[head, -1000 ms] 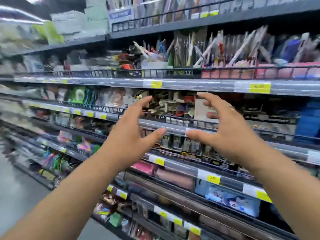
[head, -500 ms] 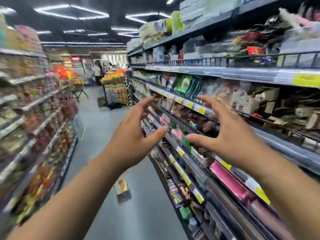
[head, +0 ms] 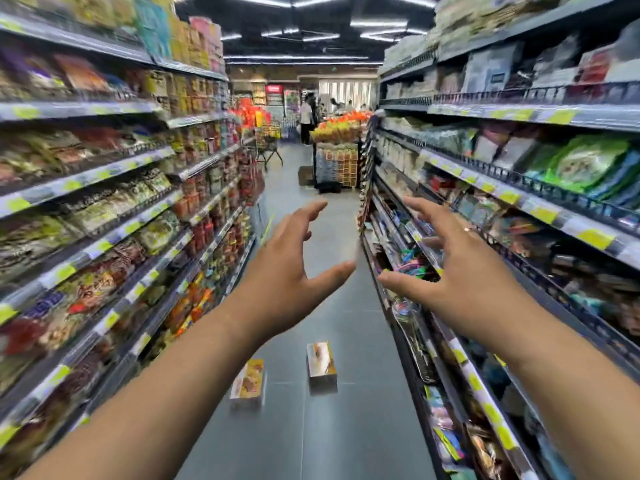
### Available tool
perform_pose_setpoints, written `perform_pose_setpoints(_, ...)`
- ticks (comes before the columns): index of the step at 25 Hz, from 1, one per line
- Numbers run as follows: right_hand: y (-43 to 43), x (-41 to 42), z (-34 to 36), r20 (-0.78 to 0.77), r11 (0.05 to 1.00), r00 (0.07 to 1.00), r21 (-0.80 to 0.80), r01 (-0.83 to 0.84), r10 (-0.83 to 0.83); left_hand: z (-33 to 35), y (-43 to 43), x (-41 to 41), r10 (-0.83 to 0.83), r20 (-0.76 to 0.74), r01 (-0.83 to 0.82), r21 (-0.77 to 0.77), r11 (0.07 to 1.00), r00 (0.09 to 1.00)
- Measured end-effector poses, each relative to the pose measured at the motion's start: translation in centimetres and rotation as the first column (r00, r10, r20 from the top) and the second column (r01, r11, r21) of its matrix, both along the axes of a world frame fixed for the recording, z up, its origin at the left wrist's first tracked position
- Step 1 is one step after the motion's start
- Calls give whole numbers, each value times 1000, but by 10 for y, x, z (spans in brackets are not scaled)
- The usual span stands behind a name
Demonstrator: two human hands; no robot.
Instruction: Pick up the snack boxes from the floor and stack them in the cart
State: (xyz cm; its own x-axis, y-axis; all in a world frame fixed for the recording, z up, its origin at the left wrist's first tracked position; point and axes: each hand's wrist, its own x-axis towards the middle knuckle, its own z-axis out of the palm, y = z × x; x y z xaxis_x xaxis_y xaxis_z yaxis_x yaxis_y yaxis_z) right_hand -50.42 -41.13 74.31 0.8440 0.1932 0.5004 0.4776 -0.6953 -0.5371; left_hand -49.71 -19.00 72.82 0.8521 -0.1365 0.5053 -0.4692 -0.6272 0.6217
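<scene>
Two snack boxes lie on the grey aisle floor ahead of me. The left box (head: 248, 380) is yellow and white and sits partly behind my left forearm. The right box (head: 321, 361) is yellow and brown with its long side pointing away from me. Both arms are stretched forward at chest height, well above the boxes. My left hand (head: 287, 275) and my right hand (head: 457, 271) face each other with fingers spread and hold nothing. No cart for the boxes shows near me.
Stocked shelves (head: 104, 209) line the aisle on the left, and more shelves (head: 519, 202) on the right. A display stand (head: 337, 157) and a shopping cart (head: 268, 142) stand at the far end, with a person (head: 306, 121) beyond. Grey floor runs down the middle.
My view has swung left from the right-hand shelves to look straight down the aisle. A second box has come into sight on the floor. Both hands keep the same spread pose.
</scene>
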Motion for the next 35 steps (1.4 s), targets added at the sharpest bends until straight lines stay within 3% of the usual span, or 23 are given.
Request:
perform_pose_setpoints(9, 42, 227, -56, -161, 996, 985, 61, 70, -59, -43, 40, 229, -34, -162, 45, 64, 997, 986)
perform_pose_setpoints(13, 35, 275, -72, -198, 998, 979, 35, 54, -47, -61, 39, 272, -41, -173, 56, 85, 995, 984)
perform_pose_setpoints(25, 45, 599, -161, -403, 1000, 915, 12, -27, 29, -150, 43, 576, 96, -343, -80, 61, 995, 934)
perform_pose_setpoints(32, 76, 748, -275, -581, 991, 807, -1, 132, -108, -252, 70, 755, -6, -512, 61, 91, 994, 859)
perform_pose_setpoints(35, 99, 809, -333, -701, 954, 684, 15, 299, -204, -303, 88, 833, -53, -611, 163, 125, 979, 790)
